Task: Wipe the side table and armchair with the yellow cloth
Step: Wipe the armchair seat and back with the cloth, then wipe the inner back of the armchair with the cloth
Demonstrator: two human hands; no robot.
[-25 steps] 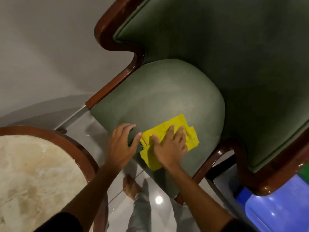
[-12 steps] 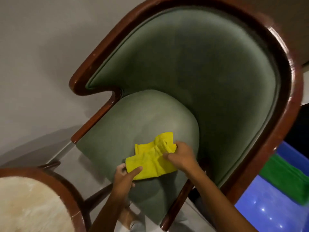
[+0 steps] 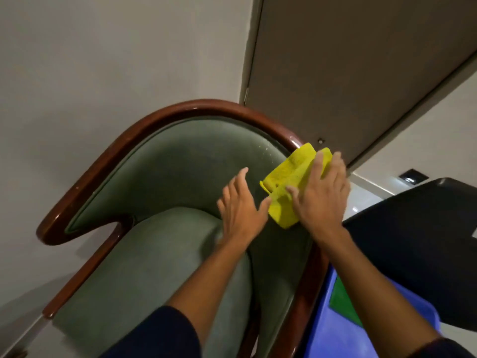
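The armchair (image 3: 165,177) has green upholstery and a curved dark wooden frame. A crumpled yellow cloth (image 3: 289,179) lies against the right inner side of its backrest, just below the wooden rim. My right hand (image 3: 320,195) presses flat on the cloth with fingers spread over it. My left hand (image 3: 240,208) is beside the cloth on its left, fingers apart against the backrest, thumb touching the cloth's lower edge. The side table is out of view.
A blue plastic bin (image 3: 343,329) with a green cloth (image 3: 340,303) in it stands right of the chair. A dark object (image 3: 418,241) sits at the right. A white wall (image 3: 103,60) and a brown door (image 3: 348,60) stand behind the chair.
Both hands lifted the cloth off the seat cushion and carried it up and right to the backrest's inner side. The view tilted upward; the side table left the frame.
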